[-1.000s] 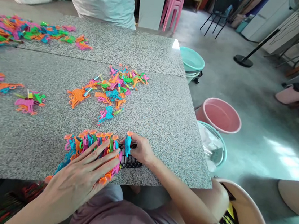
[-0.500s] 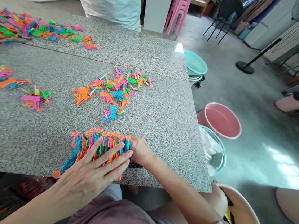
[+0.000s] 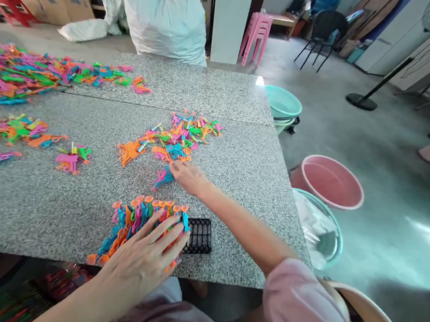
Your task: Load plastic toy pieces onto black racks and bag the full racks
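My left hand lies flat with its fingers stretched over a tight row of small plastic toy guns in orange, blue, pink and green. Orange suction-cup tips top this row, which stands at the front of the table. From under the row's right end sticks out a black plastic grid rack, its visible cells bare. Farther forward, my right hand has its fingers drawn together on a blue toy gun at the near end of a loose pile. The fingertips and part of that piece are hidden.
More toy guns lie in a large heap at the far left and smaller groups nearer. The speckled stone table ends at the right, beside pink and teal basins. A white sack stands behind.
My right hand has left the right end of the row and moved forward to the blue toy gun, uncovering the black rack. My left hand stays on the row. The view has tilted up.
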`<state>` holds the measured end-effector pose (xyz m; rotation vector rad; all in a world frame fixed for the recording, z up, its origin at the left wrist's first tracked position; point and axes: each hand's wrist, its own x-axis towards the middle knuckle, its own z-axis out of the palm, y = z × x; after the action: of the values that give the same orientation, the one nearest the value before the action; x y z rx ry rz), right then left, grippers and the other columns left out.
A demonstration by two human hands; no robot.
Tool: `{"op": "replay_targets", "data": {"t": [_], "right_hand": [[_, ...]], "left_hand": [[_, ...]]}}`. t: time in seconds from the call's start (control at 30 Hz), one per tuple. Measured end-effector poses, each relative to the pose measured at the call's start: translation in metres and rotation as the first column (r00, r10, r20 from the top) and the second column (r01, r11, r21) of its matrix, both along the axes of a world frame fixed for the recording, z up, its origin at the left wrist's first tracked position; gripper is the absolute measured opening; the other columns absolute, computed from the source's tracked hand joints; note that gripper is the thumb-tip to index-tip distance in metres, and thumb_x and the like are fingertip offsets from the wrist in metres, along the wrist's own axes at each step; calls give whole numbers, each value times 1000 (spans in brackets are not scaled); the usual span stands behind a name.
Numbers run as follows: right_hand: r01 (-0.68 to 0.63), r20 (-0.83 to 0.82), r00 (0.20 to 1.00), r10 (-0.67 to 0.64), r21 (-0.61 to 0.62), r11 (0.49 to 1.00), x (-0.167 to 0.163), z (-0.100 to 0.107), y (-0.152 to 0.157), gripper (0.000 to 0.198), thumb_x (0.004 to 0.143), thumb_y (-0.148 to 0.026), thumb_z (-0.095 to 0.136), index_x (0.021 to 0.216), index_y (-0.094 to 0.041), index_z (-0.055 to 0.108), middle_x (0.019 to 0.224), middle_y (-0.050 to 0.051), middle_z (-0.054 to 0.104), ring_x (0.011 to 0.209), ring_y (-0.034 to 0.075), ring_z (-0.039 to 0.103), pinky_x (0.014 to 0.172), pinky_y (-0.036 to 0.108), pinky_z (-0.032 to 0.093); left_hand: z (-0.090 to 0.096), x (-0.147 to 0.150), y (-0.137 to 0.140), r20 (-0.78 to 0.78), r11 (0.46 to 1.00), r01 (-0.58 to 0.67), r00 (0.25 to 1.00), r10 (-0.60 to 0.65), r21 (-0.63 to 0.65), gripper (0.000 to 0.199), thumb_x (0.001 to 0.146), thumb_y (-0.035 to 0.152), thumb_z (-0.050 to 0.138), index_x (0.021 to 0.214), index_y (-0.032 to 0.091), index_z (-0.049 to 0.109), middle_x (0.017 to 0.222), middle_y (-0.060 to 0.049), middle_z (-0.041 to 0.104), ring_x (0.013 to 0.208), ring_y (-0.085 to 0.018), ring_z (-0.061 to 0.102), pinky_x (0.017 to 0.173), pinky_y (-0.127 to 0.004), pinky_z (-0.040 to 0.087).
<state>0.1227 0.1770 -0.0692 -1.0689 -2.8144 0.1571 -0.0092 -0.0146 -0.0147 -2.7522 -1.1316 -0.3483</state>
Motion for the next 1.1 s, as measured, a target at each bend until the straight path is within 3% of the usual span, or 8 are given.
{"op": "replay_targets", "data": {"t": [0.13, 0.23, 0.37, 0.5, 0.6, 0.73, 0.87, 1.1], "right_hand": [[6, 53, 999, -6, 1, 1000, -2, 0, -7, 39, 94, 0, 34, 128, -8, 53, 110, 18, 69, 105, 24, 65, 87, 34, 54], [184, -177, 958, -224, -219, 958, 36, -4, -44, 36, 93, -6, 42, 127, -13, 52, 102, 12, 72, 91, 20, 69, 82, 31, 54], [187, -389, 709, -588, -700, 690, 76, -17, -129, 26, 85, -20, 58, 112, -17, 57, 86, 4, 72, 74, 16, 70, 69, 26, 55], [163, -429, 497, -754, -808, 567, 69, -28, -193, 61, 82, -23, 64, 136, -20, 37, 93, 3, 74, 78, 18, 72, 71, 28, 58], [312, -353, 602, -716, -722, 618, 60, -24, -203, 63, 82, -23, 64, 139, -20, 38, 96, 4, 73, 78, 20, 72, 73, 31, 58], [279, -330, 762, -557, -609, 742, 59, -13, -202, 83, 82, -16, 58, 155, -16, 18, 103, 8, 74, 82, 22, 72, 77, 31, 57], [331, -139, 869, -475, -551, 766, 48, -6, -204, 96, 79, -11, 54, 158, -5, 0, 96, 12, 76, 76, 24, 71, 71, 32, 56], [349, -60, 895, -443, -525, 776, 32, 0, -194, 91, 75, -9, 56, 157, -4, 17, 104, 18, 74, 84, 26, 72, 73, 34, 56]], "left_hand": [[5, 1, 1, 43, 999, 24, 999, -25, 34, 30, 100, 26, 47, 120, 14, 67, 127, -9, 66, 129, -22, 52, 127, -45, 13], [5, 1, 0, 51, 999, 50, 997, -49, -15, 33, 99, 19, 46, 126, 14, 64, 140, -9, 59, 141, -22, 42, 127, -43, 13], [3, -2, -1, 49, 990, 60, 997, -54, -125, 35, 100, 20, 43, 129, 12, 62, 146, -11, 55, 146, -24, 36, 123, -40, 29], [4, -3, 0, 2, 984, 61, 998, -62, -165, 37, 98, 15, 42, 130, 9, 59, 148, -17, 51, 149, -30, 30, 117, -46, 40], [5, -2, 0, -5, 982, 48, 999, -49, -182, 37, 97, 13, 42, 130, 9, 58, 149, -18, 49, 149, -31, 29, 116, -48, 42], [7, -1, 0, -14, 987, 33, 999, -36, -157, 38, 97, 16, 43, 130, 8, 57, 154, -18, 43, 149, -31, 30, 115, -47, 42], [7, -1, 1, -17, 991, 34, 999, -37, -126, 48, 93, 14, 42, 140, 5, 48, 156, -18, 40, 148, -29, 32, 114, -45, 43], [2, -1, 1, 9, 991, 53, 999, -53, -123, 57, 95, 22, 48, 150, 16, 39, 160, -16, 35, 147, -31, 34, 113, -46, 44]]}}
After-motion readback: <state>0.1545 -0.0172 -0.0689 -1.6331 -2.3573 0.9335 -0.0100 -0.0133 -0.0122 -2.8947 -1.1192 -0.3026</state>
